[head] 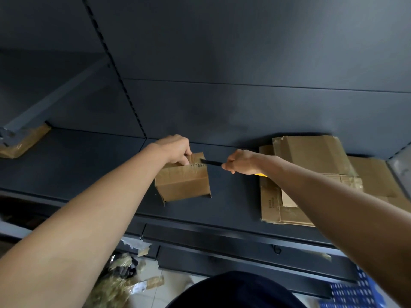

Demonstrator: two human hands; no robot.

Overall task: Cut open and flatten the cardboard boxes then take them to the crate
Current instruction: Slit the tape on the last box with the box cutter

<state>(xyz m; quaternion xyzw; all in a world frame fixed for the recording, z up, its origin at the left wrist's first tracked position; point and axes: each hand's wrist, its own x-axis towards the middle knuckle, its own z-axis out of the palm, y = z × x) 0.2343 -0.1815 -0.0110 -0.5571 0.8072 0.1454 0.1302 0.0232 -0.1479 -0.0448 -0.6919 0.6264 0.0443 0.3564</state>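
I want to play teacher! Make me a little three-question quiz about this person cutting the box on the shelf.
1. True or false: the left hand holds the top edge of the small cardboard box standing on the shelf.
2. Which hand holds the black blade? A) left B) right C) neither
3. Fill in: the blade's tip meets the box at its taped ____ edge.

Key
1. True.
2. B, the right hand grips the cutter, its tip at the torn tape.
3. Top. The flattened boxes lie on the shelf beside that hand.
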